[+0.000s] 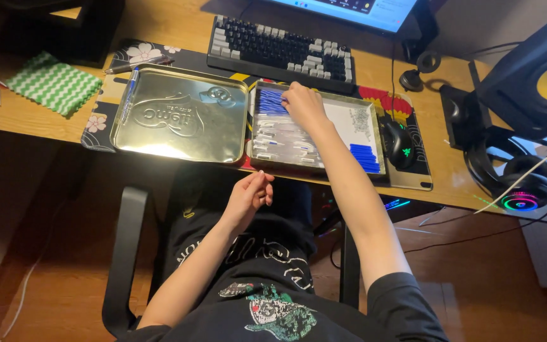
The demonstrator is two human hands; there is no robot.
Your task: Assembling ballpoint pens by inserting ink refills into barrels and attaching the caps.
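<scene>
**Right hand in the tin, left hand pinched at the desk edge**

The right hand reaches into the open metal tin, its fingers curled down onto a bunch of blue strips in the tin's upper left corner; whether the grip has closed on a strip or only touches them cannot be told. The left hand hangs just below the desk edge, at 7 o'clock from the right hand, thumb and fingertips pressed together as if pinching something very small; what sits between them is too small to make out.

Inside the tin, rows of small white and blue pieces lie below the right hand, a second bundle of blue strips sits at 4 o'clock from it, and a pale speckled patch lies at 3 o'clock.

The tin's embossed lid lies open flat at 9 o'clock, touching the tin. A pen rests along the lid's left rim. A keyboard stands at 12 o'clock, a black mouse just beside the tin at 3 o'clock. A green-and-white crocheted cloth lies far off at 9 o'clock, a speaker and headphones far at 3 o'clock.
</scene>
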